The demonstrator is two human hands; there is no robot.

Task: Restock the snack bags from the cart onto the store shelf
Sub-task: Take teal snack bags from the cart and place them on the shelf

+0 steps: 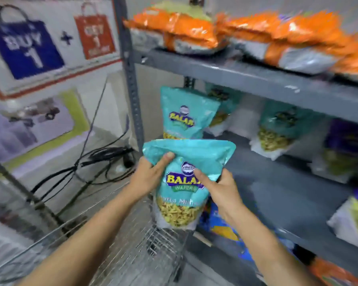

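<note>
You hold a teal plastic snack bag (186, 182) with a yellow "Balaji Wafers" logo and a clear window of yellow sticks, upright in front of you, above the far end of a silver wire cart (132, 234). Your left hand (149, 176) grips the bag's upper left edge, thumb pressed on the front. Your right hand (221, 188) grips its right edge, thumb lying across the logo. Both hands are clamped on this one bag, which hangs just short of the front lip of the grey metal middle shelf (277, 195).

On that shelf, just behind the held bag, a matching teal snack bag (186, 114) stands upright at the left end. More teal bags (281, 129) stand further back and to the right, blurred. Purple bags (349, 141) sit at the far right, also blurred.

The grey upper shelf (246, 77) carries orange and silver snack packs (186, 32) lying flat in a row.

Below the middle shelf, blue and yellow packets (221, 223) show, partly hidden by your right forearm.

To the left, a wall poster (39, 44) reads "Buy 1" on a blue shopping bag beside a red one. Black cables (95, 159) trail on the floor beneath it
</note>
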